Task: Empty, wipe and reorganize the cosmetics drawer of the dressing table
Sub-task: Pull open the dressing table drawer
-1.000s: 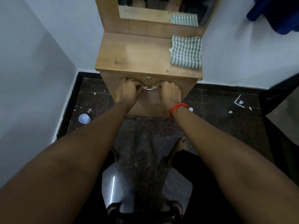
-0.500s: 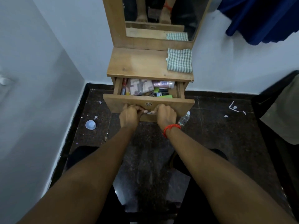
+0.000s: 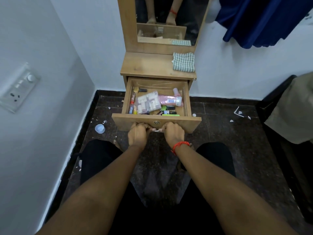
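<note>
Likely cosmetics (image 3: 149,102) in drawer (image 3: 187,122), below cloth (image 3: 183,62)

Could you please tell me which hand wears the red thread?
The right hand: a red thread circles its wrist, while the left hand has a bare wrist.

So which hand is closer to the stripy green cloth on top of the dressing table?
The right hand. It grips the drawer handle almost straight in front of the checked cloth; the left hand grips the same handle further left.

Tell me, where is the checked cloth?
In the head view, the checked cloth lies on the right side of the table top, just below the mirror and behind the open drawer.
</note>
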